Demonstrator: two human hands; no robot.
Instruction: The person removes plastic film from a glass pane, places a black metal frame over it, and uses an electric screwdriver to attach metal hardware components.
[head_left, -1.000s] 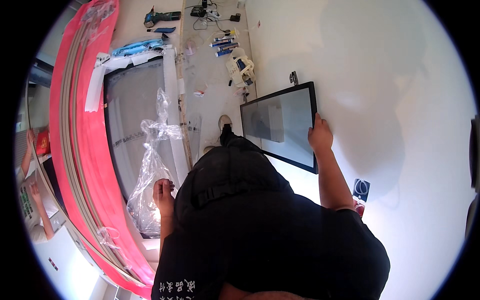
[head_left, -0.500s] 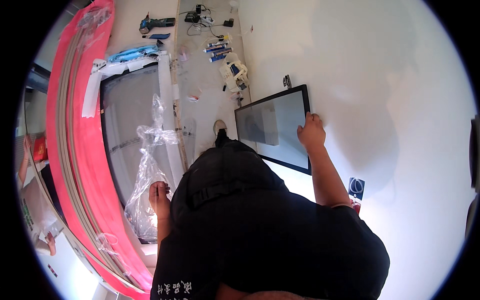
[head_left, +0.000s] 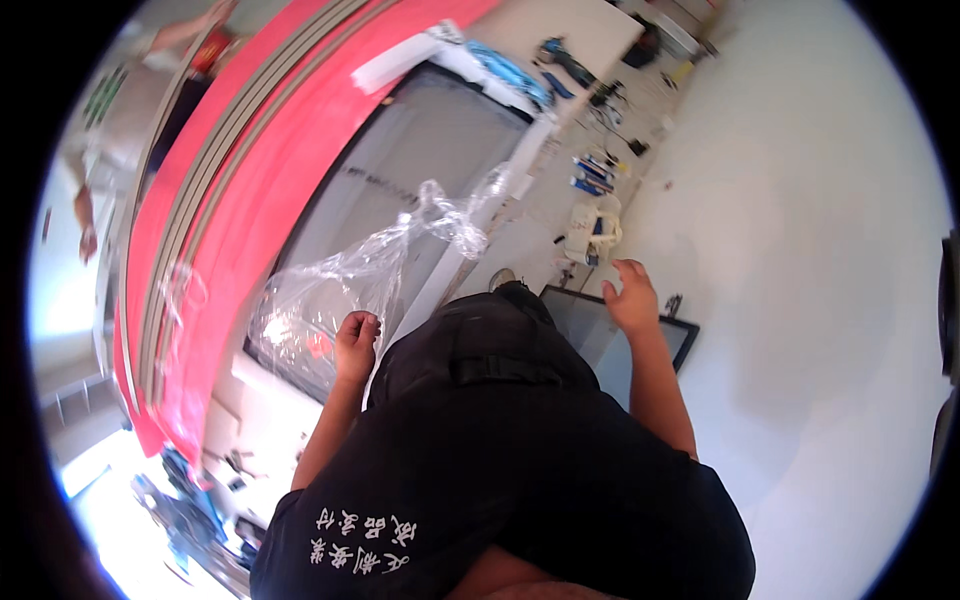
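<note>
My left hand point(head_left: 355, 345) is closed on a crumpled sheet of clear plastic film point(head_left: 370, 265) that trails up over a large flat screen panel point(head_left: 420, 170) lying on the floor. My right hand point(head_left: 630, 297) hangs with fingers spread, holding nothing, just above the top edge of a smaller black-framed screen point(head_left: 600, 340) that leans against the white wall point(head_left: 800, 250). My dark shirt and trousers hide the lower part of that screen.
A long pink padded board point(head_left: 240, 170) runs along the left of the big panel. Tools, cables and small packets point(head_left: 595, 175) lie scattered on the floor beyond it. White foam edging point(head_left: 490, 215) borders the panel. A person's arm point(head_left: 85, 215) shows at far left.
My right hand has come off the small black screen's upper corner and now hovers open above it. The view swung left and tilted; my left hand rose with the plastic film.
</note>
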